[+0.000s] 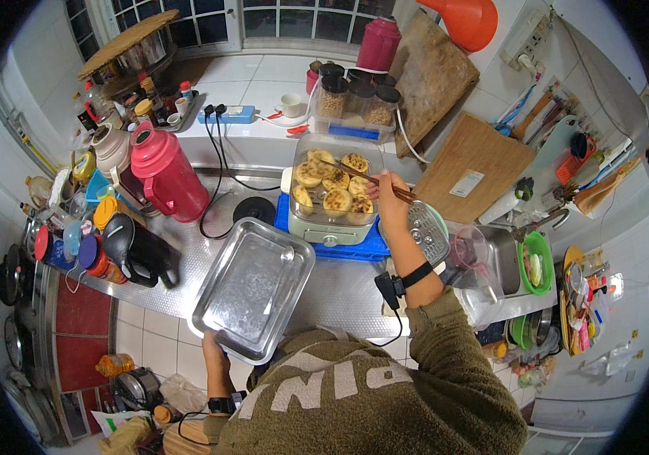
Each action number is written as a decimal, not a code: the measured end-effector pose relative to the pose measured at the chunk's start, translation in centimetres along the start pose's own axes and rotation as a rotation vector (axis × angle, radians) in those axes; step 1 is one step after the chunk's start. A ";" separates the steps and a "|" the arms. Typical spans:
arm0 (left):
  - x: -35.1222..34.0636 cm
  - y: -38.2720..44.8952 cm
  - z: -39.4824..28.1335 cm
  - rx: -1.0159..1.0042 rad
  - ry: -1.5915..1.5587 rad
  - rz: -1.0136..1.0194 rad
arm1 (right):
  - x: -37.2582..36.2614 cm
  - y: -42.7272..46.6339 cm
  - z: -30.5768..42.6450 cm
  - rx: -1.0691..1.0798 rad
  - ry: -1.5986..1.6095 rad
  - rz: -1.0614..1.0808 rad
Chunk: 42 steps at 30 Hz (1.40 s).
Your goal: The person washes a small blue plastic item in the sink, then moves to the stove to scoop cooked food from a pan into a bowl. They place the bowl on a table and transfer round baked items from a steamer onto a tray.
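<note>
My right hand (390, 199) grips a pair of brown chopsticks (353, 171), their tips among round browned flatbreads (337, 200). Several of these breads lie in the clear-walled basket of a pale green electric steamer (324, 234), which stands on a blue plastic tray (347, 251). The tips are at a bread near the back left; whether they pinch it I cannot tell. By its near left corner, my left hand (216, 352) holds a rectangular stainless steel tray (244, 290), tilted at the counter's front edge. Only glare and small light spots show on the tray's surface.
A red thermos (166, 173) and a black kettle (136, 250) stand left. Black cords run from a blue power strip (233, 114) behind. To the right are a perforated steamer plate (425, 230), clear plastic containers (475, 290), a sink (500, 259) and a green basket (536, 263).
</note>
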<state>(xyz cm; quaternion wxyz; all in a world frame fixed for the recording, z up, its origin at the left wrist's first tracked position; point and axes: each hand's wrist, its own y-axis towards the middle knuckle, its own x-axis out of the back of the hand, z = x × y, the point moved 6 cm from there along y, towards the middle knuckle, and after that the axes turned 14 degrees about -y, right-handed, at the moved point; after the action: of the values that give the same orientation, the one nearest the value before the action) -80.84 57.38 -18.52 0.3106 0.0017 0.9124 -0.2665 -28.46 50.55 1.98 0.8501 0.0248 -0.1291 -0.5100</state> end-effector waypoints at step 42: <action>-1.9 2.2 -0.9 0.023 0.094 0.043 | 5.1 -8.5 1.9 -0.055 0.026 0.234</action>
<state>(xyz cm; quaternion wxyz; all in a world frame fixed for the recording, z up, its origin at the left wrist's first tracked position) -79.49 59.99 -17.89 0.2728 0.0374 0.9227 -0.2697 -33.97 42.16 3.29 0.9057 -0.0070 -0.1060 -0.4104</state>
